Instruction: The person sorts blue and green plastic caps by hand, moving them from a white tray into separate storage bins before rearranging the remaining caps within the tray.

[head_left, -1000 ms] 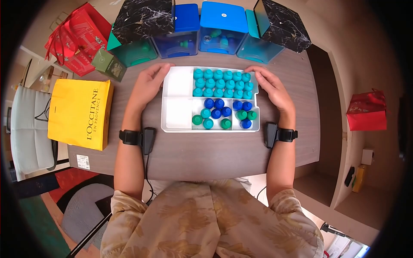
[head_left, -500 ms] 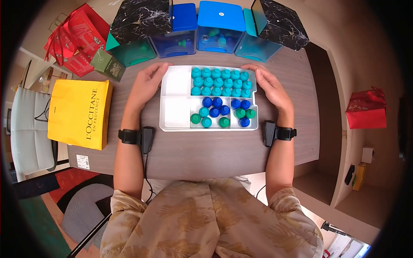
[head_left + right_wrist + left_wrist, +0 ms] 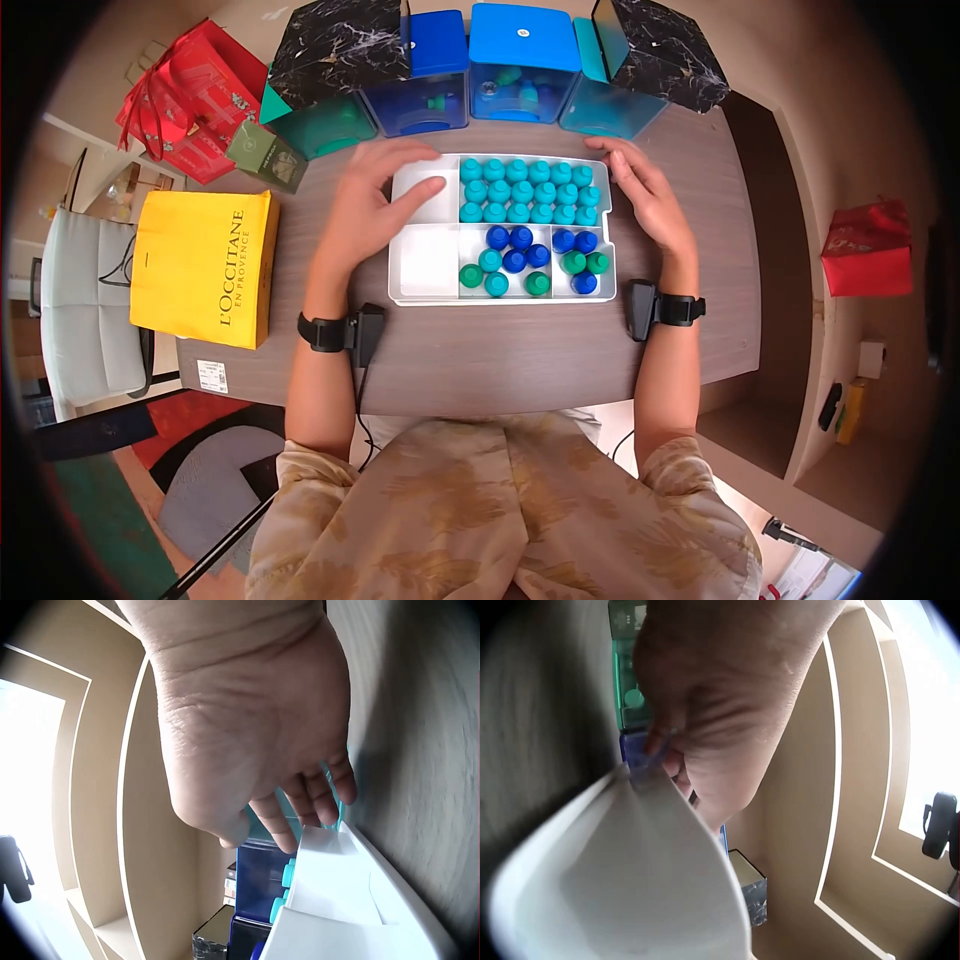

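A white divided tray (image 3: 424, 270) lies on the table between my two hands. Rows of small turquoise bottle-shaped pieces (image 3: 517, 190) fill its far right section. In the nearer sections stand several dark blue pieces (image 3: 514, 261), along with green pieces (image 3: 537, 283) and a few turquoise ones. My left hand (image 3: 375, 205) reaches over the tray's far left corner, thumb stretched above the white section, nothing held. At the far right corner, my right hand (image 3: 652, 200) has its fingers extended along the rim; the right wrist view shows its fingertips right at the tray edge (image 3: 326, 855).
Behind the tray stand tinted bins with blue lids (image 3: 524, 35) and black marbled boxes (image 3: 340, 50). On the left are a yellow bag (image 3: 195, 265), a small green box (image 3: 268, 157) and a red bag (image 3: 205, 100). Another red bag (image 3: 868, 255) sits off the right side.
My left hand has left the tray's left edge and moved right, over the far left section, thumb spreading out. My right hand stays at the far right corner. The head view has shifted slightly.
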A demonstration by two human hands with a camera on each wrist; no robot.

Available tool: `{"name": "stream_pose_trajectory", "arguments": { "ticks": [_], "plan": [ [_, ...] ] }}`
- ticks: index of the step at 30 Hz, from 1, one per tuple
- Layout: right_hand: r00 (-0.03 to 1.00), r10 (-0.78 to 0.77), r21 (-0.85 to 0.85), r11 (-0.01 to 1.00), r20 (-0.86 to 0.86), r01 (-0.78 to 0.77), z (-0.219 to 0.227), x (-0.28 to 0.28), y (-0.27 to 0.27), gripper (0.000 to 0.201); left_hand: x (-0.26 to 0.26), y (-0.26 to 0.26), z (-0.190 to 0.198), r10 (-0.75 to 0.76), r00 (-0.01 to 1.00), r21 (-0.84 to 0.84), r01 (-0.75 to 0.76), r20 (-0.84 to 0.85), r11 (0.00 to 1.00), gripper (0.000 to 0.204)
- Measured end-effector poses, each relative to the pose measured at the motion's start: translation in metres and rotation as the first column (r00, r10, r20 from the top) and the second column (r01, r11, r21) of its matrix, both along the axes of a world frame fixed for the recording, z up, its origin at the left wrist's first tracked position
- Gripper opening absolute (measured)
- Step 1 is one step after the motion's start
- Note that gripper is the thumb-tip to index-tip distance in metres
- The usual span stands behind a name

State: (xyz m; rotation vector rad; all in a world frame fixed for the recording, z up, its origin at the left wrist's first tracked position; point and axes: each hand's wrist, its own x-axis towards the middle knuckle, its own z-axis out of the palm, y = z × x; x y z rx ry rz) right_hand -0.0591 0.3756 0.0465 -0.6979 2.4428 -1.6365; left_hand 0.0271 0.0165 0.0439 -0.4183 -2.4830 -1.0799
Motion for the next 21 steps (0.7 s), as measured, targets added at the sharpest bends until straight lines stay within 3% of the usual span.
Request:
{"name": "stream_pose_trajectory", "arguments": {
  "ticks": [3,6,18,21],
  "plan": [
    [1.0,-0.01,-0.006,1.0,-0.006,0.01,-0.002,0.0,-0.001,0.044,0.003,0.012,0.006,-0.061,0.997,-0.154,0.054,-0.041,0.987,0.018],
    [1.0,-0.021,-0.005,1.0,0.0,0.021,-0.002,0.001,0.001,0.044,0.003,0.022,0.003,-0.077,0.996,-0.204,0.068,-0.038,0.977,0.014],
    [1.0,-0.003,0.005,1.0,0.007,0.003,-0.004,-0.001,0.002,0.046,0.0,0.021,-0.002,-0.139,0.99,-0.208,0.133,-0.01,0.969,0.02],
    [1.0,0.009,0.007,1.0,0.014,-0.009,-0.006,-0.001,0.002,0.047,0.0,0.02,0.0,-0.124,0.99,-0.107,0.13,0.06,0.986,0.03]
  ]
}}
